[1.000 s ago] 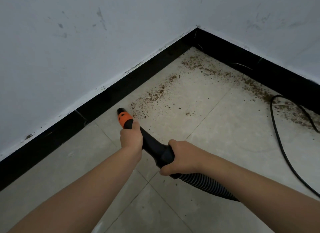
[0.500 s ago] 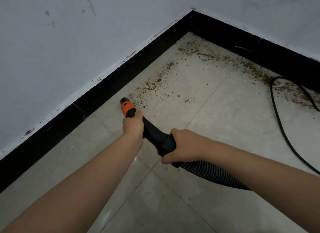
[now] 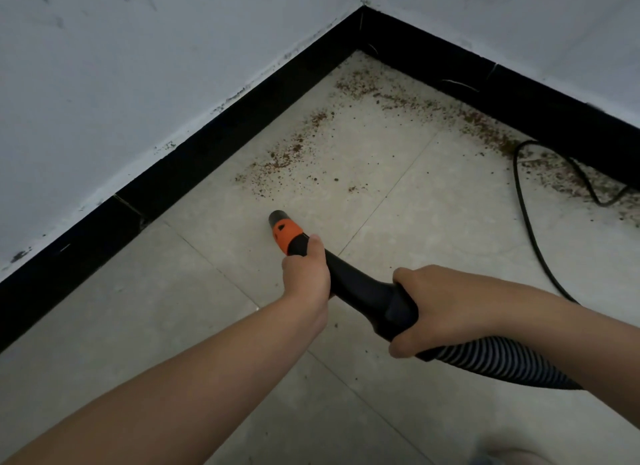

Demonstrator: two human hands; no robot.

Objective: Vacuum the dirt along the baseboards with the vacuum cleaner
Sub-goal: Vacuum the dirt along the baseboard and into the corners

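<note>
Dirt (image 3: pixel 298 153) lies scattered just ahead of the vacuum nozzle (image 3: pixel 285 229), along the black baseboard (image 3: pixel 214 153) toward the corner. The left hand (image 3: pixel 306 274) is wrapped around the nozzle behind its orange collar; the right hand (image 3: pixel 440 312) grips the black handle (image 3: pixel 370 295) farther back. A black cord (image 3: pixel 530 229) loops across the tiles right of both hands, crossing more dirt. The ribbed hose (image 3: pixel 491 364) passes under the right forearm, hidden beyond.

head view, looking down, facing floor corner (image 3: pixel 362 45)
</note>
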